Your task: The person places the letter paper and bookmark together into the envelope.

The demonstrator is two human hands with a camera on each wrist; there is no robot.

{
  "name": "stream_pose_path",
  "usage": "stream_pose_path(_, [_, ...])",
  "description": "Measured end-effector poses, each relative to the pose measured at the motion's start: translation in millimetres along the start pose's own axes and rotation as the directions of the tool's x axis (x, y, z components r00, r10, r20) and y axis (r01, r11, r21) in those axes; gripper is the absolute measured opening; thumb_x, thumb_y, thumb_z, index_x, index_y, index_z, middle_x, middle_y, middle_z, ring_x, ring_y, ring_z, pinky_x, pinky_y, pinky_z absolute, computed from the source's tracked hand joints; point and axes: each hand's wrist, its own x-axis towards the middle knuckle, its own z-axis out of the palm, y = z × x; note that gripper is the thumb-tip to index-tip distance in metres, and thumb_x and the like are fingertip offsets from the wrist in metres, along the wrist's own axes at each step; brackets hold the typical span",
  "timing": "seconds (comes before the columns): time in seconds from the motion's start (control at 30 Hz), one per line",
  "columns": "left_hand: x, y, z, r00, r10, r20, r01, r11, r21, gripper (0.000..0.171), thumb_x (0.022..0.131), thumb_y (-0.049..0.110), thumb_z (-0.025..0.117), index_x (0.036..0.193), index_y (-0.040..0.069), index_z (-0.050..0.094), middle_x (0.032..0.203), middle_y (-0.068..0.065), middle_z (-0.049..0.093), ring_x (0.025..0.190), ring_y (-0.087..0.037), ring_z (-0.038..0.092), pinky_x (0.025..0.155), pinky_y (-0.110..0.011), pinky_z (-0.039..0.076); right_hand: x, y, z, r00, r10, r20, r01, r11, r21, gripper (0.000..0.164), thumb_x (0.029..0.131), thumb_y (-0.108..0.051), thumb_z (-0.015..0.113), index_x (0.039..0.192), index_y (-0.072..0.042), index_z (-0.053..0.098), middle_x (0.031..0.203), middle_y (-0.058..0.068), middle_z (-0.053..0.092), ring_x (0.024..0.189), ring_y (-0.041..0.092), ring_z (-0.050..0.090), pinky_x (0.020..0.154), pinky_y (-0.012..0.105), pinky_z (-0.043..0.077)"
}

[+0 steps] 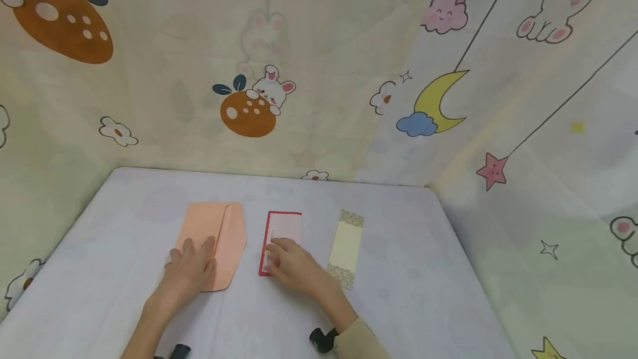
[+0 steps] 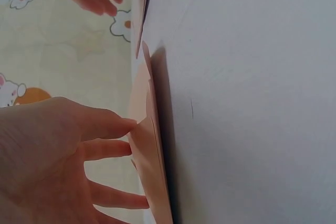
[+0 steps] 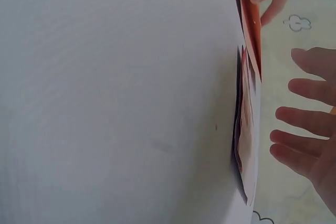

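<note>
A peach-orange paper envelope (image 1: pixel 231 248) with a flap seam lies flat at the left of the table. My left hand (image 1: pixel 186 267) rests its fingertips and thumb on it; in the left wrist view the fingers are spread and fairly straight against the envelope (image 2: pixel 147 145). To its right lies a pale pink card (image 1: pixel 286 226) with a red border, partly hidden by my right hand (image 1: pixel 299 273). In the right wrist view that hand (image 3: pixel 310 114) hovers over the card (image 3: pixel 245 140), fingers extended and apart from it, holding nothing.
A cream strip (image 1: pixel 346 242) with glittery gold ends lies right of the red-bordered card. The white table (image 1: pixel 408 292) is bounded by printed cloth walls (image 1: pixel 324 98) at the back and sides. Black wrist straps (image 1: pixel 321 340) show at the bottom.
</note>
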Motion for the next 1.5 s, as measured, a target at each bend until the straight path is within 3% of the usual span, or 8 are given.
stream_pose_path(0.43, [2.4,-0.7,-1.3,1.0,0.004,0.008,-0.004,1.0,0.005,0.049,0.099,0.016,0.062,0.143,-0.003,0.05,0.106,-0.029,0.049,0.087,-0.049,0.045,0.06,-0.045,0.037,21,-23,16,0.99,-0.112,0.082,0.114,0.993,-0.02,0.034,0.1,-0.03,0.069,0.129,-0.012,0.067,0.138,0.007,0.063,0.131,0.018,0.059,0.109,0.028,0.046])
stream_pose_path(0.77, [2.0,-1.9,-1.8,1.0,0.029,0.005,-0.029,0.999,0.031,0.051,0.099,0.017,0.063,0.144,-0.003,0.05,0.105,-0.028,0.05,0.082,-0.042,0.046,0.056,-0.042,0.041,30,-36,26,0.982,-0.093,0.166,0.098,0.995,-0.021,0.039,0.097,-0.033,0.072,0.133,-0.018,0.066,0.146,0.005,0.059,0.138,0.016,0.054,0.112,0.027,0.043])
stream_pose_path(1.0, [-1.7,-2.1,-5.0,0.999,0.042,0.009,-0.043,0.998,0.046,0.051,0.1,0.018,0.064,0.148,0.011,0.05,0.102,-0.019,0.045,0.077,-0.034,0.042,0.056,-0.037,0.039,36,-45,29,0.975,-0.075,0.208,0.089,0.994,-0.06,0.037,0.097,-0.031,0.073,0.133,-0.025,0.067,0.147,0.002,0.057,0.139,0.017,0.051,0.107,0.028,0.047])
stream_pose_path(1.23, [0.4,-5.7,-6.7,0.998,0.061,0.013,-0.062,0.997,0.053,0.033,0.098,0.018,0.067,0.131,0.016,0.062,0.1,-0.02,0.045,0.074,-0.035,0.043,0.053,-0.038,0.041,40,-52,30,0.978,-0.085,0.188,0.114,0.983,-0.146,0.034,0.098,-0.031,0.07,0.131,-0.037,0.069,0.146,0.001,0.058,0.133,0.017,0.052,0.094,0.027,0.054])
stream_pose_path(1.37, [1.5,-9.6,-7.4,0.998,0.059,0.036,-0.06,0.997,0.042,0.022,0.1,0.022,0.067,0.121,0.016,0.065,0.099,-0.017,0.046,0.075,-0.034,0.045,0.052,-0.038,0.041,40,-54,30,0.978,-0.063,0.2,0.096,0.982,-0.163,0.033,0.098,-0.031,0.07,0.13,-0.038,0.07,0.145,-0.001,0.057,0.133,0.017,0.051,0.093,0.027,0.054])
stream_pose_path(1.5, [0.1,-12.6,-9.3,0.997,0.071,0.044,-0.072,0.997,0.027,0.023,0.098,0.026,0.07,0.119,0.017,0.064,0.099,-0.015,0.047,0.074,-0.032,0.046,0.052,-0.038,0.041,39,-53,30,0.977,-0.066,0.205,0.1,0.982,-0.16,0.033,0.098,-0.032,0.07,0.131,-0.038,0.069,0.147,-0.001,0.056,0.134,0.018,0.051,0.095,0.027,0.054])
